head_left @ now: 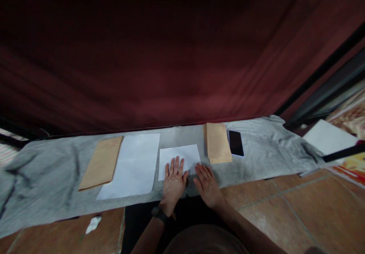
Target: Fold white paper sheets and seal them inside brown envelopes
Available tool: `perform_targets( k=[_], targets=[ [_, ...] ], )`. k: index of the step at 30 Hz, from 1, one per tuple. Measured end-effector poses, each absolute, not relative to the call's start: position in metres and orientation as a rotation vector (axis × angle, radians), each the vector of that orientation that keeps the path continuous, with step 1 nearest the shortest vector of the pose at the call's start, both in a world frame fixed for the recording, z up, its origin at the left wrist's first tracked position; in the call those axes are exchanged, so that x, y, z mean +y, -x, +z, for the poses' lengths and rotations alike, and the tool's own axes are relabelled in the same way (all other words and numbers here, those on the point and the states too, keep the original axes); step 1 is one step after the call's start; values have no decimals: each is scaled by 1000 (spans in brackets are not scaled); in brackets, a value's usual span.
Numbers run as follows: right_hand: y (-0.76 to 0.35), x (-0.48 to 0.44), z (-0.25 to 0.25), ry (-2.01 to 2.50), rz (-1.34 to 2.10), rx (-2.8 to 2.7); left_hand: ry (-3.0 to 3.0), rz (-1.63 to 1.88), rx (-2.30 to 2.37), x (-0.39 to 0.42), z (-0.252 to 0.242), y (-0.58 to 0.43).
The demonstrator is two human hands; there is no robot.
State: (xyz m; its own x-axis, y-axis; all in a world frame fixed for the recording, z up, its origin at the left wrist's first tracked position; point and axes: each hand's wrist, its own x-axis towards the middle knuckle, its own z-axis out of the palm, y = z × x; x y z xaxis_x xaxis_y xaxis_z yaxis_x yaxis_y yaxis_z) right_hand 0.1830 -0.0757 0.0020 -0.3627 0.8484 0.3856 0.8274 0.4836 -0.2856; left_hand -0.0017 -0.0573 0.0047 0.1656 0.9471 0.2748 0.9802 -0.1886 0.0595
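Note:
My left hand (pixel 174 180) lies flat with spread fingers on a folded sheet of white paper (pixel 188 153) on the grey cloth. At the paper's lower right corner rests my right hand (pixel 207 185), fingers stretched out, its fingertips on or right beside the edge. To the left lies a larger stack of white paper (pixel 137 166). A brown envelope stack (pixel 101 162) partly covers that paper's left side. Right of the folded sheet is another stack of brown envelopes (pixel 218 143), with a dark-screened phone (pixel 236 143) beside it.
The grey cloth (pixel 262 147) runs along a dark red curtain (pixel 182 75). Dark metal bars (pixel 322 67) stand at the right, near a white flat object (pixel 329 136). A crumpled tissue (pixel 93 224) lies on the brown tiled floor (pixel 285 208).

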Motion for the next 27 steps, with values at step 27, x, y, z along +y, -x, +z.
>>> perform_targets(
  k=[27],
  targets=[
    [-114, 1, -8, 1477, 117, -2266, 2329, -208, -1959, -65, 2, 8]
  ],
)
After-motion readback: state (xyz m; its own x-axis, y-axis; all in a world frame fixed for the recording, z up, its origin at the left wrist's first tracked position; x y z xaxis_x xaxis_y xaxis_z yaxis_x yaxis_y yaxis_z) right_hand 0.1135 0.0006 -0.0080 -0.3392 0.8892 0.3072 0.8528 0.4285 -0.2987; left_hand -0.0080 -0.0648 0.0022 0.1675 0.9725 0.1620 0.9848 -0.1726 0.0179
